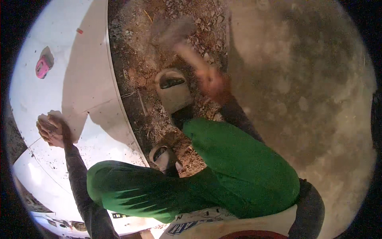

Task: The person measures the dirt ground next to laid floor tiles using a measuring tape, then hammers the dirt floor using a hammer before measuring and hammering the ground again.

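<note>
At the left, my left hand (52, 130) lies with bent fingers gripping a pale flat piece (71, 136) on a white panel (38, 99). A thin string crosses the panel by that hand. My right hand (213, 83), blurred, is closed on the wooden handle of what looks like a hammer (187, 53), raised over the rubble strip; its grey head is smeared by motion. A pink case-like object (43, 65) rests on the panel above my left hand, with a small red piece (79, 31) beyond it.
My sandalled feet (171, 93) stand on a strip of dirt and gravel (133, 40) between the panel and a grey concrete surface (310, 91). My green-clad knees (238, 159) fill the lower middle. A short thin rod (142, 102) lies in the dirt beside the panel's edge.
</note>
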Available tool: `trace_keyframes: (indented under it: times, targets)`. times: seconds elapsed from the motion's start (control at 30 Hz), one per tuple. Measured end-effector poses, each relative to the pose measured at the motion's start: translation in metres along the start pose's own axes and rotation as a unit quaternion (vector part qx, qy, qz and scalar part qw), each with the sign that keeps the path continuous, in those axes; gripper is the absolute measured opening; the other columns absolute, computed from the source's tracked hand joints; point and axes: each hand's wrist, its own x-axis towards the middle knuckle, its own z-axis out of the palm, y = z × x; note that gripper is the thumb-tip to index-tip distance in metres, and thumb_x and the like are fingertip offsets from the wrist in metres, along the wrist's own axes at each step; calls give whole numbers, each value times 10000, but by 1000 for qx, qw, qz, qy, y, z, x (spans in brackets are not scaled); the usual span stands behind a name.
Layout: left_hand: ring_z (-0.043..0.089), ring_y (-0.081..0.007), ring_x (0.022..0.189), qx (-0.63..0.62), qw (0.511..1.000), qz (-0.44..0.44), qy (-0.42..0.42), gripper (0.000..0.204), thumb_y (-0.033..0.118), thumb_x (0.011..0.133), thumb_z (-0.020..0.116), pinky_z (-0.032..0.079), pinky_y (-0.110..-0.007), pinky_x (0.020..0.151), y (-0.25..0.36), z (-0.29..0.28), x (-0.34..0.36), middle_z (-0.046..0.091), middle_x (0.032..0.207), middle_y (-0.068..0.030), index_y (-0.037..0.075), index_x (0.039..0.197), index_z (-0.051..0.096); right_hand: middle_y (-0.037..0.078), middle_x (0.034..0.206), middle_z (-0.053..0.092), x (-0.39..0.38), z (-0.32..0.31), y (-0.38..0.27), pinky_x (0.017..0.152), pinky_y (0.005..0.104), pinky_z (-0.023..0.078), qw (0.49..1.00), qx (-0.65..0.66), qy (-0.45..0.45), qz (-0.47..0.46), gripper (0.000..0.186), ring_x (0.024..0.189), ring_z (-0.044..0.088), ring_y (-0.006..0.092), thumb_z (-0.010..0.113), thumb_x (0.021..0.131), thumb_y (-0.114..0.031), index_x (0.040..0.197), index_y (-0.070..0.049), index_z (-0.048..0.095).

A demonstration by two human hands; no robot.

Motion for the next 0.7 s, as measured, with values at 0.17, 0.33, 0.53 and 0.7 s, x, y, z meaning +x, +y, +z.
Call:
trace_keyframes:
  times: [0.17,0.33,0.53,0.7]
  targets:
    - [370,-310,1442,-35,999,10,-20,721,704,966,396,325,-591,1127,23,-8,-8,408,1568,-62,240,1517,424,122,605,573,-14,-13,36,528,466,500,934,9,-123,335,532,516,582,234,511,1033,-536,933,-27,629]
    - [370,-290,1447,-33,999,-9,-9,737,720,962,382,314,-571,1141,19,-18,3,424,1563,-40,236,1514,443,141,638,604,26,12,-30,493,407,498,995,-29,76,54,568,504,591,226,486,1040,-545,988,-7,661]
    - [377,-274,1446,-58,998,-7,-8,733,701,970,382,300,-545,1162,37,-11,-2,431,1564,-29,212,1511,461,166,654,617,-26,-11,73,491,417,483,951,-9,-55,305,513,496,595,247,557,1020,-491,1079,10,644]
    - [389,-277,1435,-27,999,-7,-16,707,676,983,375,304,-554,1158,22,-19,4,434,1561,-37,210,1507,465,116,620,553,38,0,-80,518,409,485,999,-30,-42,-15,441,520,559,224,575,1019,-425,1039,9,648]
